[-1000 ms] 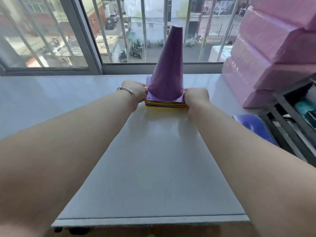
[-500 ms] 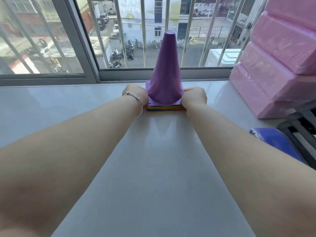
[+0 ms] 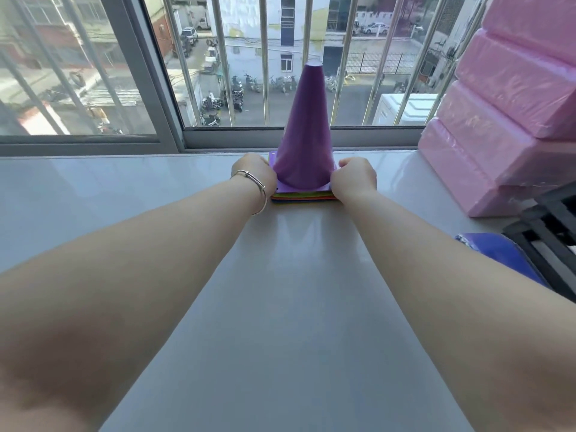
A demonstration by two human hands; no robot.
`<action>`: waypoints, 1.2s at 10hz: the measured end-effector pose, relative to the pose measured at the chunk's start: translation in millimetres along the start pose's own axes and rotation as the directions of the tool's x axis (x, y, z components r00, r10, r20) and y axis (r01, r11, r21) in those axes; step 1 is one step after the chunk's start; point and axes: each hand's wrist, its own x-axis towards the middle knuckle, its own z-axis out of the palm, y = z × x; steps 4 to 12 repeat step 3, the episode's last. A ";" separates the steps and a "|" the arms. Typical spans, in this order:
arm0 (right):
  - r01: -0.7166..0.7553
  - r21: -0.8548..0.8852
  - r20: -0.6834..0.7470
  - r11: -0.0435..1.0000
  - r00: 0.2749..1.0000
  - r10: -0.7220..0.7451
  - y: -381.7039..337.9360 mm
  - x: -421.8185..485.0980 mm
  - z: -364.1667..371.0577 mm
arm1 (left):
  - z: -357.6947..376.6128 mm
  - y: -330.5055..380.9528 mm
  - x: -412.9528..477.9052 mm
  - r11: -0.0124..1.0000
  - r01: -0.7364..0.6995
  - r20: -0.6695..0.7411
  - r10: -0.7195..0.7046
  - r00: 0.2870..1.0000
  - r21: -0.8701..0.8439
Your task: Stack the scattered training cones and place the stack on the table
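Stack of nested plastic training cones, purple one on top (image 3: 304,132), stands upright on the glossy pale grey table (image 3: 280,307), upper centre of the frame, close to the far edge under the grey-framed barred window (image 3: 174,88). Coloured base flanges (green, yellow, orange, red) show at the bottom front edge. Left hand (image 3: 257,173), thin silver bracelet (image 3: 254,185) at the wrist, is curled closed against the left side of the stack's base; right hand (image 3: 355,179) likewise curled closed on the right side, knuckles toward the camera. Fingertips hidden, so the exact grip on the flanges cannot be told. Right of frame: stacked pink plastic-wrapped blocks (image 3: 505,120) sit on the table, near the cones but apart. Lower right, a black slatted rack (image 3: 548,232) and a blue rounded object (image 3: 501,257) beside the table edge. Table surface left of the stack and toward the camera lies open; both forearms span it.
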 end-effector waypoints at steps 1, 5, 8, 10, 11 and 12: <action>0.073 -0.023 -0.007 0.997 0.997 -0.073 5.9 -3.9 -1.5 | -2.7 0.4 -7.6 0.994 -0.060 -0.036 0.063 0.997 0.090; 0.373 -0.342 0.020 0.863 0.920 -0.390 20.9 -27.8 -20.6 | -5.2 -7.1 -29.4 0.872 -0.096 -0.122 0.175 0.977 0.480; 0.373 -0.342 0.020 0.863 0.920 -0.390 20.9 -27.8 -20.6 | -5.2 -7.1 -29.4 0.872 -0.096 -0.122 0.175 0.977 0.480; 0.373 -0.342 0.020 0.863 0.920 -0.390 20.9 -27.8 -20.6 | -5.2 -7.1 -29.4 0.872 -0.096 -0.122 0.175 0.977 0.480; 0.373 -0.342 0.020 0.863 0.920 -0.390 20.9 -27.8 -20.6 | -5.2 -7.1 -29.4 0.872 -0.096 -0.122 0.175 0.977 0.480; 0.373 -0.342 0.020 0.863 0.920 -0.390 20.9 -27.8 -20.6 | -5.2 -7.1 -29.4 0.872 -0.096 -0.122 0.175 0.977 0.480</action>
